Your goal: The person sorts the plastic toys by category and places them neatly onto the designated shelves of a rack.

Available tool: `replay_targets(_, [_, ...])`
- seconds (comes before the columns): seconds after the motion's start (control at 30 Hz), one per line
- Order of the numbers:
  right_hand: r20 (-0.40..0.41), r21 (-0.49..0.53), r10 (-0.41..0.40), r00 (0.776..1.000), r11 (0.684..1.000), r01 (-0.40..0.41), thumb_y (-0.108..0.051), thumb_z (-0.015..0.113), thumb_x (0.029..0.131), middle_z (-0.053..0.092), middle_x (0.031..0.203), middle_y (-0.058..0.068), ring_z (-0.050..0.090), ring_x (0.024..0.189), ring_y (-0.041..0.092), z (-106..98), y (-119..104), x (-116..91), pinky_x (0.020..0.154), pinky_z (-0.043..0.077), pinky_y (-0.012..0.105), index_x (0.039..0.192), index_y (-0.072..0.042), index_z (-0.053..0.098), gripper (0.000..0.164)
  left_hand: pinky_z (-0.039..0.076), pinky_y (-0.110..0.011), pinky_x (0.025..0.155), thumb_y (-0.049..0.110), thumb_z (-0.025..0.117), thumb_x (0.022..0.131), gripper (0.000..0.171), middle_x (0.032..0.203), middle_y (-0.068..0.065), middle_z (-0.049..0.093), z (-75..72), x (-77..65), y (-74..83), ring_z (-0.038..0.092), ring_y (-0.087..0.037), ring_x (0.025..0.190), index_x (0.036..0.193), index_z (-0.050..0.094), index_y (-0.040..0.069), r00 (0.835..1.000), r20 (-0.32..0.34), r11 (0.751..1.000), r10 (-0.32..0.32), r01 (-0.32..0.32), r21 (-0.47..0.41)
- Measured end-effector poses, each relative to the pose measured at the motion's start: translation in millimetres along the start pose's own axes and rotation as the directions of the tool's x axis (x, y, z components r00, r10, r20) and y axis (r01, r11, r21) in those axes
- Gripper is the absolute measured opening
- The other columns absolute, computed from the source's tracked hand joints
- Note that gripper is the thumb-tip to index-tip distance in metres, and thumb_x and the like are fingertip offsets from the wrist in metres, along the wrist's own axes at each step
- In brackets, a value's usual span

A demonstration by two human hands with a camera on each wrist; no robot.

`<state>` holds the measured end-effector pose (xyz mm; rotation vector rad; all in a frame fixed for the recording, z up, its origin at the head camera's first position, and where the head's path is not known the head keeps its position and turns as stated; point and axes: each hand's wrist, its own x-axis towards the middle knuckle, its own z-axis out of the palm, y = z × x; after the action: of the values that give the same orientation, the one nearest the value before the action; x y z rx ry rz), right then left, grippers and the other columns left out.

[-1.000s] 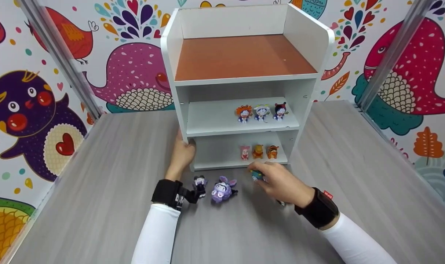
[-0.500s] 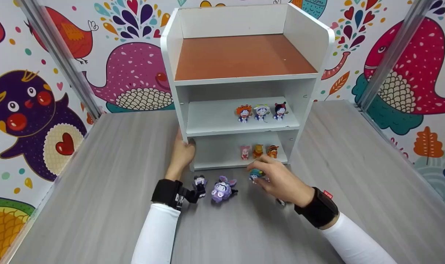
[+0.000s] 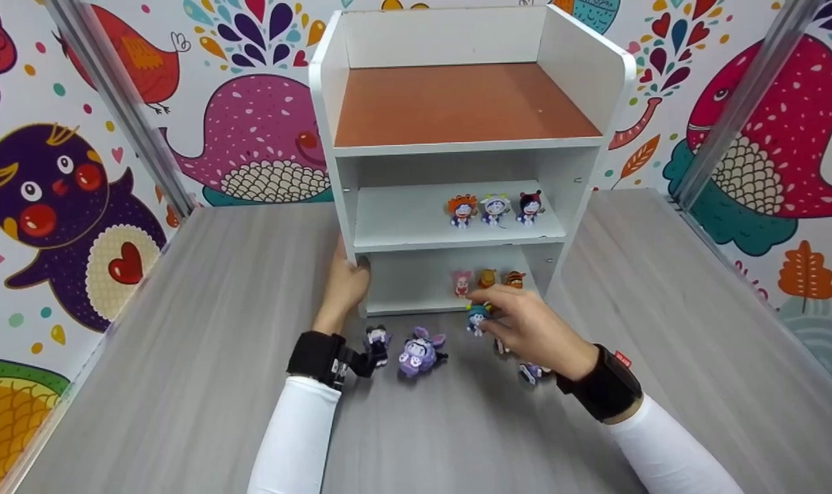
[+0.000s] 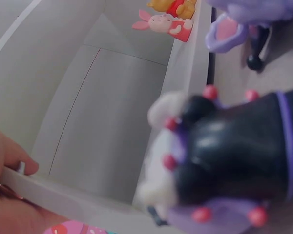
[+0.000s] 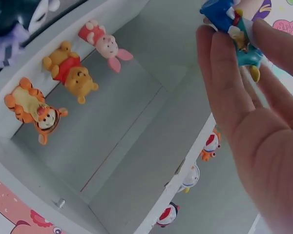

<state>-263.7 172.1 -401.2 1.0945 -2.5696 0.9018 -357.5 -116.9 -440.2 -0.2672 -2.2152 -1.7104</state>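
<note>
My right hand (image 3: 536, 326) pinches a small blue-and-teal toy figurine (image 3: 477, 320) between thumb and fingers, just in front of the lower shelf. In the right wrist view the same figurine (image 5: 241, 39) sits at the fingertips, its far side partly covered. My left hand (image 3: 347, 281) grips the left side panel of the white shelf unit (image 3: 470, 144), thumb inside, as the left wrist view also shows at the panel edge (image 4: 73, 202). On the lower shelf stand a piglet figurine (image 5: 105, 44), a bear figurine (image 5: 71, 70) and a tiger figurine (image 5: 31, 107).
The middle shelf carries an orange-maned figurine (image 3: 461, 210), a pale one (image 3: 495, 209) and a dark-hooded one (image 3: 529, 207). On the grey table lie a black-and-purple figurine (image 3: 376, 344), a purple long-eared one (image 3: 421, 352) and another (image 3: 533, 372) partly under my right wrist.
My right hand has moved slightly up toward the lower shelf with the figurine, uncovering more of the toys beneath it. The left hand keeps its grip on the panel. The head view has shifted slightly.
</note>
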Motion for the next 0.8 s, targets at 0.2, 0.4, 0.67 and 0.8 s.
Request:
replay_targets(0.2, [-0.09, -0.076, -0.043, 0.995, 0.996, 0.036, -0.006, 0.076, 0.085, 0.076, 0.106, 0.009, 0.067, 0.094, 0.022, -17.1, -8.4, 16.3, 0.078, 0.058, 0.035, 0.115, -0.001, 0.071, 0.031, 0.02, -0.05, 0.126, -0.016, 0.037, 0.085, 0.076, 0.16, -0.022, 0.035, 1.7, 0.0, -0.4, 0.028, -0.036, 0.151, 0.158, 0.025, 0.004, 1.0, 0.01, 0.999, 0.018, -0.018, -0.027])
replay_targets(0.4, [-0.116, -0.102, -0.036, 0.993, 0.995, 0.024, -0.008, 0.076, 0.087, 0.076, 0.103, 0.011, 0.066, 0.091, 0.024, -42.4, -21.4, 42.7, 0.076, 0.055, 0.036, 0.114, -0.001, 0.072, 0.029, 0.019, -0.05, 0.126, -0.015, 0.037, 0.087, 0.074, 0.16, -0.022, 0.034, 0.8, 0.5, 0.5, 0.027, -0.036, 0.152, 0.157, 0.025, 0.004, 1.0, 0.004, 0.999, -0.003, 0.003, -0.053])
replay_targets(0.67, [-0.098, -0.131, -0.063, 0.993, 0.99, 0.05, -0.01, 0.074, 0.09, 0.075, 0.109, 0.013, 0.062, 0.096, 0.027, -63.9, -25.5, 76.4, 0.082, 0.053, 0.039, 0.117, 0.0, 0.071, 0.03, 0.02, -0.05, 0.126, -0.015, 0.037, 0.086, 0.076, 0.161, -0.022, 0.032, 0.1, 0.0, 0.4, 0.027, -0.036, 0.152, 0.158, 0.024, 0.005, 1.0, 0.004, 0.999, 0.002, -0.002, -0.054])
replay_targets(0.8, [-0.088, -0.145, -0.05, 0.995, 0.989, 0.037, -0.013, 0.074, 0.09, 0.075, 0.109, 0.013, 0.06, 0.09, 0.027, -70.7, -28.1, 93.0, 0.077, 0.048, 0.035, 0.117, -0.001, 0.072, 0.03, 0.021, -0.05, 0.126, -0.014, 0.038, 0.087, 0.075, 0.161, -0.021, 0.033, 0.2, 0.2, -0.3, 0.028, -0.036, 0.151, 0.158, 0.024, 0.005, 1.0, 0.004, 0.999, 0.011, -0.011, -0.035])
